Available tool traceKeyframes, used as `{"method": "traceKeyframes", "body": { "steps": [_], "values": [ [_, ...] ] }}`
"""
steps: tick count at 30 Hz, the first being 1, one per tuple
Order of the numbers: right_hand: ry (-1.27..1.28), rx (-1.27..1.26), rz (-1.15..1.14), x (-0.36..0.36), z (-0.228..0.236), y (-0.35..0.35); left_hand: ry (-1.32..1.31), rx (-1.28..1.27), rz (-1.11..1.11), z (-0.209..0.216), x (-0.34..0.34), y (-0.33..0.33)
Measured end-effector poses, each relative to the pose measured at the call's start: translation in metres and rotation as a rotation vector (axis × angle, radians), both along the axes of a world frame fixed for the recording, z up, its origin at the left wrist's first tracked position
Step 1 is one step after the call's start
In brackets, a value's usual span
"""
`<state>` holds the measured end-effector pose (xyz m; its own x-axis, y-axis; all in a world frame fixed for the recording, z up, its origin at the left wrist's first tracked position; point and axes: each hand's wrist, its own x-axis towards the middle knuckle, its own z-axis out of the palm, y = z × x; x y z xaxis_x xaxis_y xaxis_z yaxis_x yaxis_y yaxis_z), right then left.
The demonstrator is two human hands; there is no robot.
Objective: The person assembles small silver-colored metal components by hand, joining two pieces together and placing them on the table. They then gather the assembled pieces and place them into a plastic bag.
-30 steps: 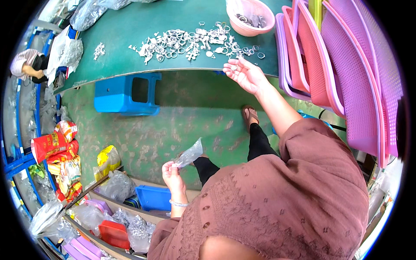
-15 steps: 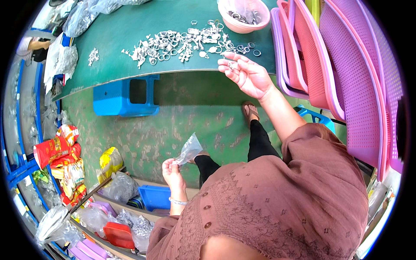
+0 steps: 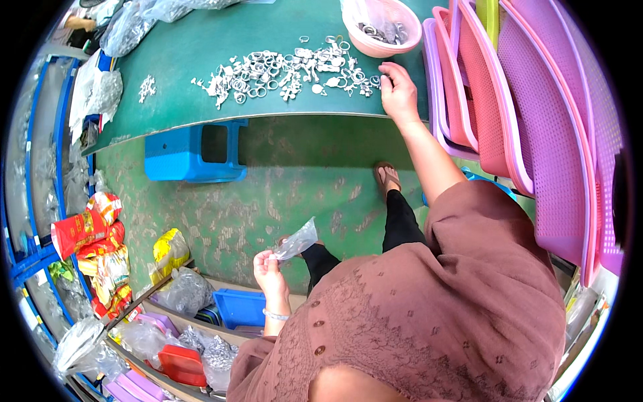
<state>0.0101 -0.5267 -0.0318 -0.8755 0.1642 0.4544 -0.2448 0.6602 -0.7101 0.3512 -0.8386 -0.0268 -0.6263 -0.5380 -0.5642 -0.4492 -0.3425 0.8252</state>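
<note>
My left hand (image 3: 270,275), low in front of my body, pinches a small clear plastic bag (image 3: 299,241) by one end. The bag sticks out to the right above the floor. My right hand (image 3: 400,94) is at the near right part of the green table (image 3: 174,74), back upward and fingers curled down beside the pile's right end. What lies under those fingers is hidden. Spread over the table is a pile of small silvery metal rings and charms (image 3: 268,70). Apart from it, farther left, sits a little cluster of similar pieces (image 3: 147,88).
Beyond my right hand stands a pink bowl (image 3: 358,41) holding a plastic bag and metal rings. Pink and purple perforated baskets (image 3: 536,100) are stacked at the right. A blue stool (image 3: 174,154) is under the table edge. Bags and bins, one a blue bin (image 3: 240,307), fill the lower left.
My right hand has turned from an open palm with small metal pieces to back-up with curled fingers, slightly farther right. The bag in my left hand has swung lower and rightward.
</note>
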Motion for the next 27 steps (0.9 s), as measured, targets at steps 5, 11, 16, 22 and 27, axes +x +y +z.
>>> {"method": "traceKeyframes", "body": {
  "steps": [5, 11, 16, 22, 27],
  "values": [
    [-0.006, 0.266, 0.02, 0.005, 0.0, -0.016, 0.028, 0.016, 0.029, -0.002, 0.004, -0.004],
    [-0.178, 0.501, 0.285, 0.008, 0.014, -0.036, 0.005, -0.009, 0.016, 0.002, 0.003, -0.007],
    [-0.168, 0.553, 0.255, -0.002, 0.009, -0.038, 0.007, 0.008, 0.009, 0.003, -0.001, -0.005],
    [-0.066, 0.522, 0.136, -0.012, -0.003, -0.026, 0.03, 0.017, 0.002, -0.002, -0.003, -0.007],
    [-0.063, 0.554, 0.089, -0.006, 0.005, -0.021, 0.034, 0.024, 0.014, -0.001, -0.006, -0.009]
  ]
}}
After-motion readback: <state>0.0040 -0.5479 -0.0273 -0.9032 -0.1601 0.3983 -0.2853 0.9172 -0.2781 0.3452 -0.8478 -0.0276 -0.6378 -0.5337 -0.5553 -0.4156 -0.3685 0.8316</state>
